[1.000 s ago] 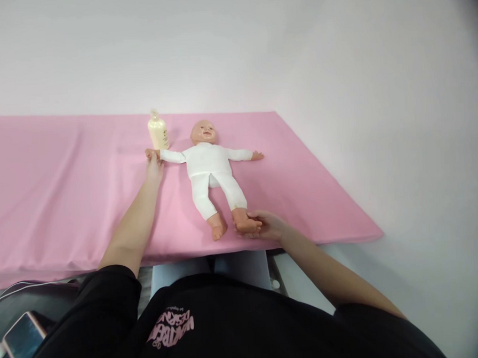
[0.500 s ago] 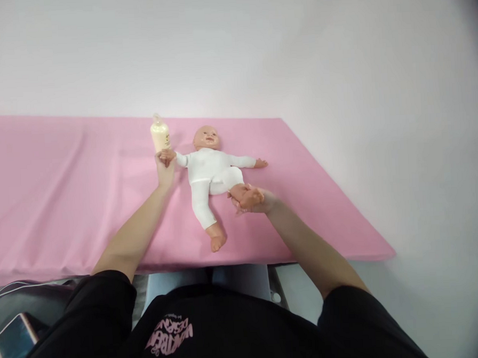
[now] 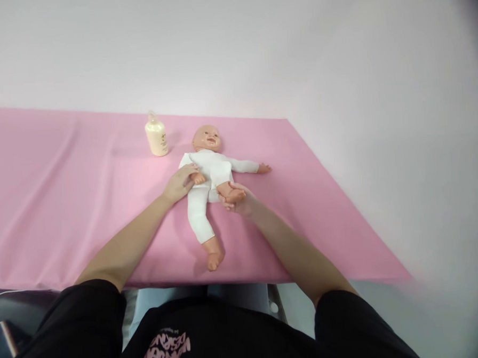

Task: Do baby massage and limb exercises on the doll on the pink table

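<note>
A baby doll (image 3: pixel 206 170) in a white suit lies face up on the pink sheet (image 3: pixel 64 209), head toward the wall. My left hand (image 3: pixel 180 183) holds the doll's near arm, folded in across its chest. My right hand (image 3: pixel 237 198) grips one of the doll's feet and holds that leg bent up against the belly. The doll's other leg lies straight toward me, and its other arm stretches out to the right.
A small cream bottle (image 3: pixel 156 138) stands on the sheet left of the doll's head. A white wall runs behind the table. The sheet's right edge drops off at about (image 3: pixel 344 195). A phone (image 3: pixel 3 341) lies at the lower left.
My left hand has brought the doll's arm from stretched out near the bottle in across its chest. My right hand has pushed the doll's leg from straight to bent up against the belly.
</note>
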Demonstrator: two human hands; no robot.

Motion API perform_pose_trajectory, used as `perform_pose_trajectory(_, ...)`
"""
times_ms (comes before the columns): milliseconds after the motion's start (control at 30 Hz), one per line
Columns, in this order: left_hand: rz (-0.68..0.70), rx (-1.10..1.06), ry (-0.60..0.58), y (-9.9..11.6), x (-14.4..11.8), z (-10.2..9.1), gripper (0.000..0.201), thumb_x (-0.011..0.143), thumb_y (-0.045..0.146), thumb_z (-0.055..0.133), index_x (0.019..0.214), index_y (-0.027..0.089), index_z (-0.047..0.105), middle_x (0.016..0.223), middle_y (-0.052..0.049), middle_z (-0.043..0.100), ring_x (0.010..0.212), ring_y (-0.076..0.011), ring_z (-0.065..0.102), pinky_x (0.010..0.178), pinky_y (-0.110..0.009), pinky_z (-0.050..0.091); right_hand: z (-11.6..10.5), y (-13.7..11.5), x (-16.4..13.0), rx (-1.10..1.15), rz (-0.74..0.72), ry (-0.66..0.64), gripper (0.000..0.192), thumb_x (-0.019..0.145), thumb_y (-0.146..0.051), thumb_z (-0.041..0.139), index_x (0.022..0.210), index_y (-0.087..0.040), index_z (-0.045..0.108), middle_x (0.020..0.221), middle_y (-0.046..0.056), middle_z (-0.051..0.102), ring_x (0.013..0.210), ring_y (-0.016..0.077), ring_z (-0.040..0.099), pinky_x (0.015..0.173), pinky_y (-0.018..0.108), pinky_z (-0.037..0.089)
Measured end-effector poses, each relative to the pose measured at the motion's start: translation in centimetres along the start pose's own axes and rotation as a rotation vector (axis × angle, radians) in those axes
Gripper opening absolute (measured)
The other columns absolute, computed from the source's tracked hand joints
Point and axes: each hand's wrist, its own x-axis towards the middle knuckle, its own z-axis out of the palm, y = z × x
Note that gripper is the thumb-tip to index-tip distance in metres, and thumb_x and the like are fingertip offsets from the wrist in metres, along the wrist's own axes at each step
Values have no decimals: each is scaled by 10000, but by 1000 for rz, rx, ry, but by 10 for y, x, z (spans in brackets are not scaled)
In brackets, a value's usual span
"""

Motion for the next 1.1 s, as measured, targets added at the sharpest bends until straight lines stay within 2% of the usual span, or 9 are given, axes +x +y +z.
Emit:
perform_pose_trajectory(100,-120,-111,264,-5,1,-2,391,891,323,744,1242,198,624,1327,-120,673,1315,-292,609,1207,-474,422,-8,8,-14,-134,-11,-223,473,900,-575,626,1067,-134,646,796,41,706,563,135,625,500,240,523)
perform_pose_trajectory(267,-366,-449,866,-42,10,-16,337,861,276,804,1100,217,574,1246,-76,656,1306,-224,615,1183,-372,444,-14,11,-17,-480,387,-834,647,667,-490,934,1078,-82,645,925,117,762,724,191,726,671,286,622)
perform_pose_trajectory(433,-564,-631,1072,-74,12,-35,205,999,331,629,1167,234,562,1238,-74,672,1213,-173,671,1151,-398,485,-7,10,-3,-717,660,-936,663,694,-433,940,1171,-101,620,1018,77,746,793,158,726,686,233,627)
perform_pose_trajectory(533,-567,-608,1013,-73,11,-38,271,972,416,673,1170,247,601,1223,-69,693,1187,-186,686,1101,-377,524,-10,12,-3,-706,594,-939,675,658,-419,961,1147,-101,621,1013,85,744,848,181,734,732,250,626)
perform_pose_trajectory(667,-334,-266,819,-47,7,-30,414,874,518,759,1125,205,658,1177,-88,720,1175,-244,686,1091,-403,522,-20,18,-8,-488,295,-815,650,638,-449,958,1087,-92,654,1008,123,759,975,233,732,872,320,604)
perform_pose_trajectory(733,-214,-53,673,-28,3,-22,431,896,526,719,1169,196,670,1188,-101,734,1164,-259,686,1097,-434,514,-24,21,-8,-292,102,-725,642,646,-514,924,1059,-95,669,937,102,755,867,201,726,777,286,591)
perform_pose_trajectory(833,7,215,282,-5,-1,-11,372,963,462,628,1226,207,695,1247,-113,746,1206,-265,677,1132,-475,481,-24,19,-5,-23,-94,-608,567,727,-593,816,1006,-126,657,803,37,697,594,106,594,516,205,470)
perform_pose_trajectory(933,200,339,-13,2,-1,-5,319,1014,351,534,1244,226,717,1255,-113,761,1266,-250,668,1181,-504,444,-19,11,-1,105,-66,-407,445,832,-543,700,1022,-149,617,800,3,648,481,53,405,399,163,308)
perform_pose_trajectory(1100,265,324,-25,0,0,-5,332,1027,321,504,1267,216,708,1282,-118,751,1319,-238,645,1180,-489,472,-10,6,-4,77,-3,-127,329,948,-431,563,1098,-144,624,820,11,643,509,64,400,421,163,315)
